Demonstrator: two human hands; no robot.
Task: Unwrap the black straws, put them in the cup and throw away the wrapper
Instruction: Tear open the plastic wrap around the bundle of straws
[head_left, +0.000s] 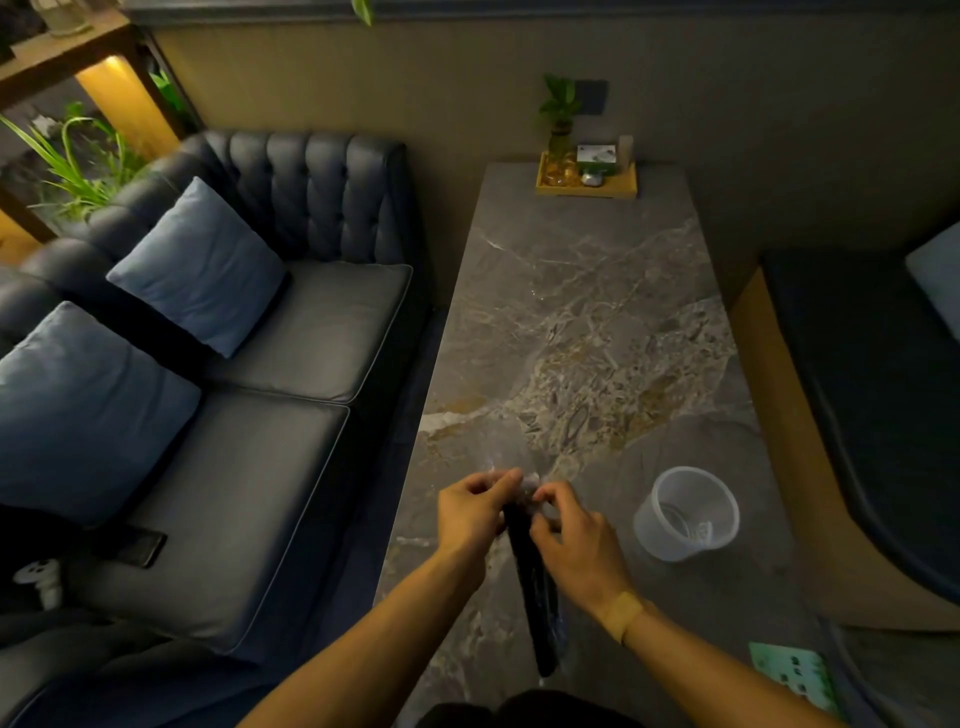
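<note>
A bundle of black straws (535, 587) in a clear plastic wrapper (511, 457) is held over the near end of the marble table (582, 312), its far end between my hands. My left hand (470, 512) pinches the wrapper's top from the left. My right hand (574, 540) pinches it from the right, fingers close to the left hand's. The loose clear wrapper end sticks up beyond my fingertips, hard to make out. A clear plastic cup (688, 512) stands upright on the table to the right of my hands, with nothing black in it.
A wooden tray (587, 182) with a small plant, glasses and a card stands at the table's far end. A green printed card (795, 675) lies at the near right edge. A dark sofa (270, 415) with blue cushions runs along the left; another seat is at the right.
</note>
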